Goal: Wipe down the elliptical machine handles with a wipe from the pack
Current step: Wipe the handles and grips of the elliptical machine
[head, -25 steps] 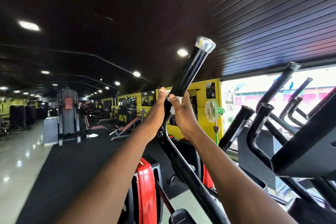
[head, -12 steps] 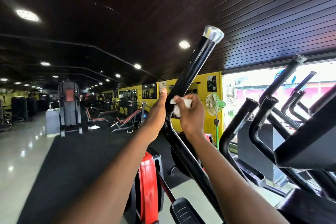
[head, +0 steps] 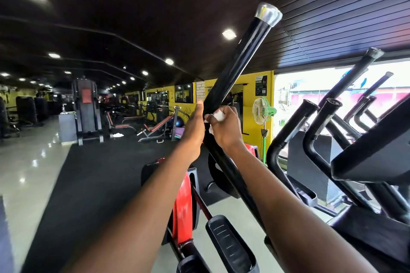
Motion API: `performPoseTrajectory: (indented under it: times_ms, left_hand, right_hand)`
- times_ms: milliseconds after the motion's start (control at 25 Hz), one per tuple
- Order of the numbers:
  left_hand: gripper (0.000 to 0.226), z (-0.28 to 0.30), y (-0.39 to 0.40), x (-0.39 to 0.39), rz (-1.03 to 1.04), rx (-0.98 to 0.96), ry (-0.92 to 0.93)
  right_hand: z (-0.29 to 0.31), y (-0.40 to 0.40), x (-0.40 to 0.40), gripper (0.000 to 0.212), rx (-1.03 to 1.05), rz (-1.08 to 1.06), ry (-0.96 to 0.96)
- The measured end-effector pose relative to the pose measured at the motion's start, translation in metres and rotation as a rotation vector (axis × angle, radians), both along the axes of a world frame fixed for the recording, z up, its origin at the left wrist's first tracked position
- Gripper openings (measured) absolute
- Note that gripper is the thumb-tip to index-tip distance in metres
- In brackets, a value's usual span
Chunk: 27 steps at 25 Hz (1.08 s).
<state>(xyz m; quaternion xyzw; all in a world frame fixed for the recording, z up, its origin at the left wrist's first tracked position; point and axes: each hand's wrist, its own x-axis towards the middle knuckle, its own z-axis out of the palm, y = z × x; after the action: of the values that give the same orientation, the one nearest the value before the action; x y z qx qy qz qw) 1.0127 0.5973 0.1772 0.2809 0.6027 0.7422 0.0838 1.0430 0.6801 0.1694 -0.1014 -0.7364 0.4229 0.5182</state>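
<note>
A long black elliptical handle (head: 240, 53) with a silver end cap rises diagonally up and to the right in the middle of the view. My right hand (head: 226, 127) wraps a crumpled white wipe (head: 218, 115) around the handle's lower part. My left hand (head: 195, 127) grips the same handle from the left at about the same height, thumb pointing up. The wipe pack is out of sight.
More black handles (head: 315, 139) and a dark console (head: 372, 157) stand at the right. A red machine cover (head: 183, 204) and a black pedal (head: 228, 244) lie below my arms. A green fan (head: 263, 111), benches and a shiny floor fill the room behind.
My right hand with the wipe has slid a little down the handle. The view has shifted, so the handle's silver cap sits higher and nearer. My left hand keeps its hold.
</note>
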Motion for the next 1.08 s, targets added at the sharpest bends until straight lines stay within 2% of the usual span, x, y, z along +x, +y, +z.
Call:
performPoseTrajectory:
  times_ms: [120,280,520,680,800,920,1000,1080]
  left_hand:
    - [0.053,-0.007,-0.003,0.002,-0.038,0.06,-0.067]
    - [0.057,-0.026,-0.002,0.009,-0.075,0.08,-0.216]
    - [0.074,-0.064,0.001,0.03,-0.124,-0.002,-0.3]
    - [0.06,-0.084,0.002,0.049,-0.153,0.028,-0.354]
    - [0.08,-0.102,0.008,0.058,-0.15,0.054,-0.459]
    - [0.081,-0.114,0.009,0.072,-0.23,0.043,-0.487]
    - [0.097,-0.122,0.012,0.076,-0.264,0.026,-0.517]
    - [0.093,-0.128,0.007,0.081,-0.285,0.019,-0.536]
  right_hand:
    - [-0.018,-0.002,-0.006,0.042,0.028,0.103,-0.148]
    - [-0.027,0.008,-0.007,0.04,0.242,0.043,-0.448]
    - [-0.06,0.013,0.022,0.064,0.226,-0.105,-0.555]
    - [-0.084,0.0,0.064,0.057,0.193,-0.155,-0.58]
    - [-0.118,-0.008,0.095,0.048,0.252,-0.276,-0.612]
    - [-0.131,-0.009,0.117,0.063,0.132,-0.382,-0.731]
    - [-0.143,-0.014,0.124,0.054,0.226,-0.459,-0.734]
    - [-0.154,-0.021,0.133,0.05,0.32,-0.515,-0.773]
